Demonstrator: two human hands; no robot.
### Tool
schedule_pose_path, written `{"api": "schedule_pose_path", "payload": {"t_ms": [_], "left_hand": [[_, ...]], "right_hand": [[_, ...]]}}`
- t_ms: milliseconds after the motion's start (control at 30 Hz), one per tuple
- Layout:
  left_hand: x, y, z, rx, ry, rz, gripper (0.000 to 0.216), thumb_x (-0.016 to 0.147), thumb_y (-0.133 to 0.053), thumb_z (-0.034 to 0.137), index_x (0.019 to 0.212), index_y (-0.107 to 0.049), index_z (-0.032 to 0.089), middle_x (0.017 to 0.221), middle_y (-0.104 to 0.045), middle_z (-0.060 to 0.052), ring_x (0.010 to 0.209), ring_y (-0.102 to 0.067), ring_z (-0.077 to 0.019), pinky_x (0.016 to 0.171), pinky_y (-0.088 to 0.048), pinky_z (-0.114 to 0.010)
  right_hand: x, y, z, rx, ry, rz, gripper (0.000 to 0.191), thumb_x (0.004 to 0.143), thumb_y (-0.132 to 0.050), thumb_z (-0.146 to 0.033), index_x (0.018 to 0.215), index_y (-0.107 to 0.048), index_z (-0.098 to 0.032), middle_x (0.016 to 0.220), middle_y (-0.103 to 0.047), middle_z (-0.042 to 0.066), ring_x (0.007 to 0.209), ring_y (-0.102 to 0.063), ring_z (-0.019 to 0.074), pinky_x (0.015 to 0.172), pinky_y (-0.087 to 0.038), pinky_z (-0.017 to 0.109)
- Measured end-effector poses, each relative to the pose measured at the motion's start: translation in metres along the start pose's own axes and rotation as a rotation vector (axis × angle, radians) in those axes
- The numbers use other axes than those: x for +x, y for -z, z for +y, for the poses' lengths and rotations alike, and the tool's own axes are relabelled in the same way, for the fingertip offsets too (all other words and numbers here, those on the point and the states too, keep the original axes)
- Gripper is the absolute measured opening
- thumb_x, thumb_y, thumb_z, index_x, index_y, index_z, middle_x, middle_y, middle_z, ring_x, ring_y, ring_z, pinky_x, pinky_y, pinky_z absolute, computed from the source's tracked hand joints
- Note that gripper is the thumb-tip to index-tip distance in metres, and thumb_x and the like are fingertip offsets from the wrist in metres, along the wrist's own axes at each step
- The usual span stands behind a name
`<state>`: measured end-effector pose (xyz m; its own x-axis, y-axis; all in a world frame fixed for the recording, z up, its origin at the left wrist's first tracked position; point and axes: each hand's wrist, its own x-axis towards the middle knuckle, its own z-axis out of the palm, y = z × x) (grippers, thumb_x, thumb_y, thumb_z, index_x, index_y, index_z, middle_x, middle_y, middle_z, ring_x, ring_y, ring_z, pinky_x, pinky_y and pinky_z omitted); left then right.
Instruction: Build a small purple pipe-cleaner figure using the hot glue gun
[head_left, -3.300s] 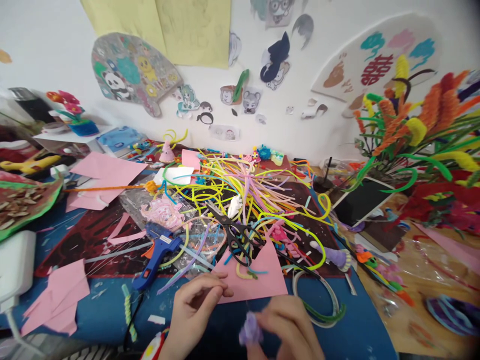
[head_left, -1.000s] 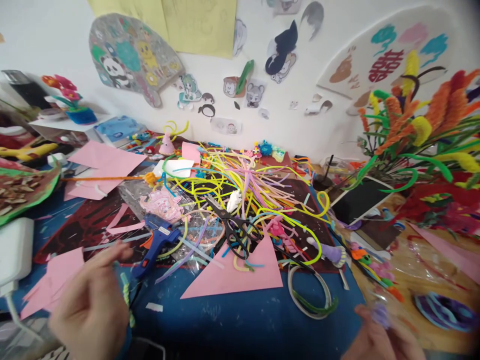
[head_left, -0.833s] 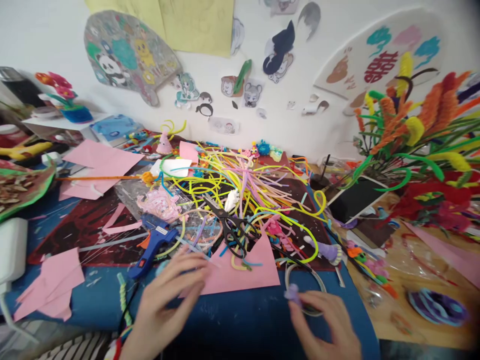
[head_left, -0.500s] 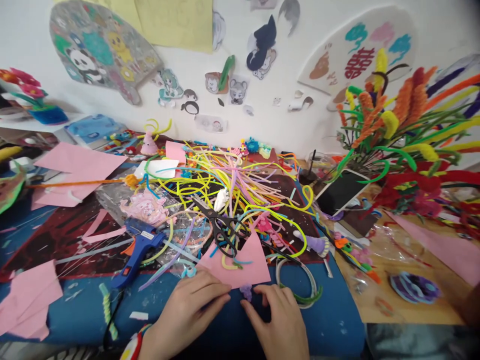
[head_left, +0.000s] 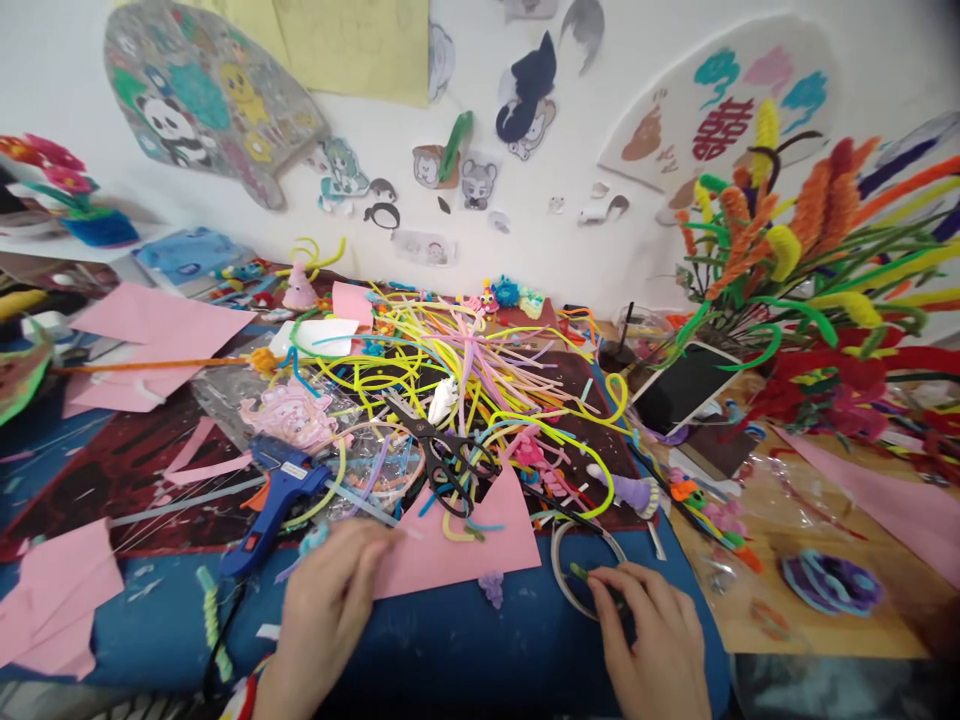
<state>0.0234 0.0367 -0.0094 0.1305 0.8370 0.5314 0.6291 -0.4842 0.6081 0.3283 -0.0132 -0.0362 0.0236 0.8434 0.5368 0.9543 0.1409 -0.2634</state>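
My left hand (head_left: 330, 600), slightly blurred, is over the left side of the pink paper (head_left: 480, 555), its fingers stretched out and nothing visible in them. Just behind it is a small light-blue fuzzy piece (head_left: 312, 540). On the right, my right hand (head_left: 656, 625) pinches a short green pipe cleaner (head_left: 579, 572) beside a pale ring (head_left: 559, 560). A small purple fuzzy piece (head_left: 492, 588) lies on the blue table cover between the hands, by the paper's lower edge. Black-handled scissors (head_left: 450, 465) rest partly on the paper.
A blue glue gun (head_left: 277, 505) lies to the left. Behind the scissors spreads a heap of yellow, pink and purple pipe cleaners (head_left: 465, 360). A phone (head_left: 686, 385) leans beside pipe-cleaner flowers (head_left: 795, 240) on the right. A purple-and-blue coiled piece (head_left: 831, 580) lies on the wood.
My right hand has left the purple piece and moved right to the green pipe cleaner. My left hand has shifted left; the light-blue piece also appears further left, and more pink paper shows.
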Motion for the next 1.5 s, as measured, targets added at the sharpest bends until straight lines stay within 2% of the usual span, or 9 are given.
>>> {"api": "schedule_pose_path", "payload": {"t_ms": [67,167,233,367,533,733,900,1133,1500], "left_hand": [[0.001,0.007,-0.004,0.059,0.068,0.131,0.038,0.092,-0.052,0.01,0.127,-0.058,0.023,0.113,-0.066,-0.009,0.103,-0.065,-0.0205,0.092,-0.049,-0.032],[-0.001,0.011,-0.001,0.033,0.067,0.231,0.039,0.089,-0.058,0.008,0.121,-0.064,0.029,0.151,-0.039,-0.006,0.139,-0.041,-0.0277,0.114,-0.037,-0.042],[-0.003,0.012,0.003,-0.048,0.03,0.196,0.029,0.091,-0.055,0.009,0.107,-0.071,0.027,0.154,-0.037,-0.002,0.143,-0.037,-0.0273,0.119,-0.031,-0.042],[-0.003,0.01,0.014,-0.237,-0.097,-0.042,0.027,0.097,-0.047,0.016,0.095,-0.072,0.026,0.116,-0.071,-0.002,0.109,-0.067,-0.0185,0.124,-0.018,-0.043],[0.01,0.008,0.027,-0.483,0.134,-0.284,0.021,0.091,-0.063,0.024,0.11,-0.072,0.026,0.096,-0.074,-0.006,0.094,-0.069,-0.02,0.085,-0.054,-0.029],[0.018,0.007,0.029,-0.965,0.58,-0.555,0.034,0.092,-0.054,0.045,0.075,-0.057,0.016,0.062,-0.054,0.002,0.042,-0.049,-0.0083,0.045,-0.037,-0.022],[0.012,0.011,0.02,-0.957,0.666,-0.304,0.048,0.096,-0.039,0.047,0.057,-0.028,0.022,0.054,-0.022,0.008,0.04,-0.021,-0.0058,0.04,-0.015,-0.022],[0.012,0.02,0.027,-1.018,0.614,-0.657,0.044,0.08,-0.067,0.059,0.082,-0.061,0.015,0.065,-0.058,0.001,0.041,-0.046,-0.0062,0.041,-0.033,-0.019],[-0.001,0.018,0.018,-1.369,0.757,-0.861,0.044,0.063,-0.086,0.049,0.076,-0.069,0.011,0.058,-0.063,0.0,0.032,-0.044,-0.0039,0.03,-0.031,-0.016]], "right_hand": [[0.007,0.004,-0.004,0.015,0.018,0.051,0.035,0.101,-0.039,-0.043,0.089,-0.062,-0.02,0.089,-0.069,0.01,0.083,-0.061,0.0253,0.075,-0.04,0.039],[0.02,0.011,-0.017,0.059,0.144,0.066,0.023,0.102,-0.041,-0.031,0.089,-0.057,-0.021,0.076,-0.07,0.002,0.07,-0.064,0.0195,0.081,-0.038,0.039],[0.029,0.016,-0.032,0.112,0.261,0.042,0.018,0.1,-0.044,-0.023,0.088,-0.057,-0.022,0.068,-0.068,-0.003,0.061,-0.063,0.0158,0.084,-0.038,0.038],[0.045,0.022,-0.064,0.319,0.457,-0.015,0.016,0.097,-0.045,-0.012,0.093,-0.058,-0.022,0.07,-0.068,-0.003,0.065,-0.064,0.0136,0.086,-0.05,0.034],[0.057,0.021,-0.089,0.46,0.559,-0.132,0.018,0.099,-0.043,-0.014,0.097,-0.06,-0.019,0.077,-0.067,0.0,0.072,-0.064,0.014,0.089,-0.057,0.035],[0.073,0.024,-0.101,0.639,0.619,-0.207,0.018,0.102,-0.042,-0.018,0.1,-0.06,-0.019,0.081,-0.067,0.0,0.079,-0.065,0.0133,0.101,-0.054,0.038],[0.076,0.028,-0.104,0.696,0.609,-0.224,0.018,0.102,-0.043,-0.022,0.099,-0.061,-0.02,0.08,-0.067,-0.001,0.076,-0.064,0.0134,0.094,-0.057,0.036],[0.076,0.028,-0.11,0.74,0.646,-0.258,0.019,0.103,-0.042,-0.024,0.096,-0.059,-0.021,0.081,-0.067,0.0,0.078,-0.062,0.0135,0.086,-0.056,0.031],[0.075,0.031,-0.116,0.73,0.687,-0.308,0.02,0.102,-0.043,-0.021,0.096,-0.063,-0.022,0.081,-0.062,0.0,0.079,-0.057,0.0133,0.078,-0.054,0.027]]}}
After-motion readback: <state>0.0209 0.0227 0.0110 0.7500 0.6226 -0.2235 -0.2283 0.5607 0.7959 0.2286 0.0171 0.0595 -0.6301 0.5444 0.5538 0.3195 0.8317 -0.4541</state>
